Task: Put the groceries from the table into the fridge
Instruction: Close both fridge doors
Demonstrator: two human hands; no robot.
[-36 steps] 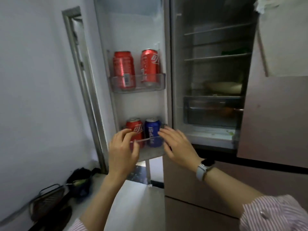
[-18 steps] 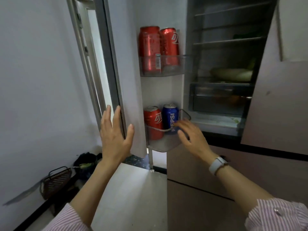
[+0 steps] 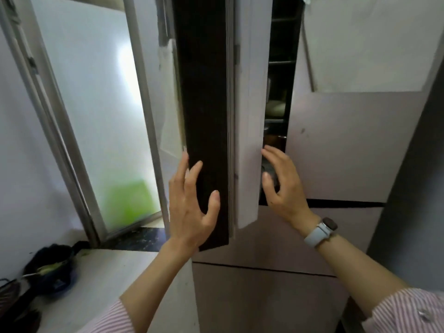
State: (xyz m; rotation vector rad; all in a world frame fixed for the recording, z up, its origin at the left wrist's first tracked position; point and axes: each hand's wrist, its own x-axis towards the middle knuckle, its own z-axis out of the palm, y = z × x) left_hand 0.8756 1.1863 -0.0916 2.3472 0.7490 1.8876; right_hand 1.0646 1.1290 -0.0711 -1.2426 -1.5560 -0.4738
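Inside fridge (image 3: pixel 278 68): pale bowl (image 3: pixel 276 108)

hands: left (image 3: pixel 192 207) raised, fingers spread; right (image 3: pixel 283 188) raised, fingers loosely curled

Both forearms are bare from the wrist to well up the arm. The left hand (image 3: pixel 192 207) wears nothing, no ring or band. The right hand (image 3: pixel 283 186) has a smartwatch (image 3: pixel 322 230) on its wrist: a rounded dark case on a pale grey strap. Each arm ends in a pushed-up shirt sleeve, white with fine pink-red stripes; the left sleeve (image 3: pixel 108 320) and the right sleeve (image 3: pixel 408 311) match, and the right one shows a small button.
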